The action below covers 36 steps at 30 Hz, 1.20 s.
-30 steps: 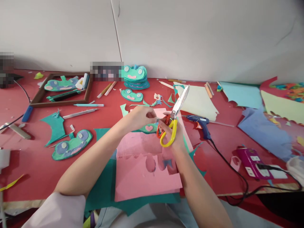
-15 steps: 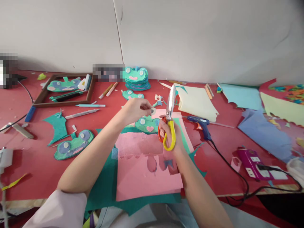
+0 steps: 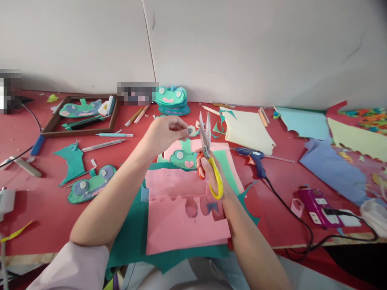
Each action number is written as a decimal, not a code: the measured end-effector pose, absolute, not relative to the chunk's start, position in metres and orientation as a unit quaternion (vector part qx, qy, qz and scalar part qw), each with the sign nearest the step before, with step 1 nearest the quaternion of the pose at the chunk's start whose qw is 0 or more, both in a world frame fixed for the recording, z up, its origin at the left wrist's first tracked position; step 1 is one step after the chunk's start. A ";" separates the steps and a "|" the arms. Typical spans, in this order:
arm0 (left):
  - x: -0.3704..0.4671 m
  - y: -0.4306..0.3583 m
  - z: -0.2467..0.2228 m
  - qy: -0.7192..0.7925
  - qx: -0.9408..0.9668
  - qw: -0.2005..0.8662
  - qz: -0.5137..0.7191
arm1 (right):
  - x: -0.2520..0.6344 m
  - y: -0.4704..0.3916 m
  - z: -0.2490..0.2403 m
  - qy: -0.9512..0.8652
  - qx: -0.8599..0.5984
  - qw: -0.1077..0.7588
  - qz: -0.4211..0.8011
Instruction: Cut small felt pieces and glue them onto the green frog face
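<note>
Between the thumb and fingers of my left hand (image 3: 167, 131) is a small round white felt piece (image 3: 192, 131) with a grey mark on it. My right hand (image 3: 208, 169) grips scissors (image 3: 206, 139) with one red and one yellow handle. Their blades point upward and stand parted, just right of the white piece. Below both hands lies a green felt frog face (image 3: 183, 160) with a pink heart mouth, its right part hidden by my right hand. Pink felt sheets (image 3: 187, 231) with cut-outs lie nearer me, over dark green felt (image 3: 130, 241).
A blue glue gun (image 3: 255, 161) with a black cord lies to the right, near a purple power strip (image 3: 317, 206). Stacked frog faces (image 3: 171, 100) stand at the back. A wooden frame (image 3: 45, 131) holds pens at left. Felt sheets (image 3: 249, 131) lie at back right.
The scissors have swung left and their blades have parted. My left hand has shifted slightly up and left with the white piece, which now shows more clearly.
</note>
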<state>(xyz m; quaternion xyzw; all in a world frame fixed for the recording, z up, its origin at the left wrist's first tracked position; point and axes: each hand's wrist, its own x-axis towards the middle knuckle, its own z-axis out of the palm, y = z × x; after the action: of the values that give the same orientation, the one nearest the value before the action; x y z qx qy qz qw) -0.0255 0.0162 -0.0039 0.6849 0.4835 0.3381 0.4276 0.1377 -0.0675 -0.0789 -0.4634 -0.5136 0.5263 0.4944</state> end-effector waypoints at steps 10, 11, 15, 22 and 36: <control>-0.021 0.014 -0.002 0.453 0.660 0.450 0.396 | 0.134 -0.069 -0.081 -0.547 -0.468 0.480 0.501; -0.020 0.013 -0.001 0.454 0.662 0.444 0.399 | 0.134 -0.069 -0.081 -0.547 -0.469 0.481 0.499; -0.017 0.010 -0.002 0.455 0.663 0.422 0.419 | 0.134 -0.069 -0.084 -0.541 -0.483 0.487 0.487; -0.005 0.003 -0.009 0.464 0.677 0.360 0.443 | 0.139 -0.066 -0.093 -0.568 -0.479 0.476 0.472; 0.009 -0.001 -0.019 0.473 0.652 0.363 0.470 | 0.138 -0.068 -0.088 -0.529 -0.485 0.488 0.496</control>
<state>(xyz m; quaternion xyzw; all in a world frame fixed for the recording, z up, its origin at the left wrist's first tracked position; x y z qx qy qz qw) 0.0086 -0.0011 -0.0191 0.6516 0.4727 0.4695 0.3627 0.1384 -0.0680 -0.0877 -0.4850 -0.5290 0.4964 0.4884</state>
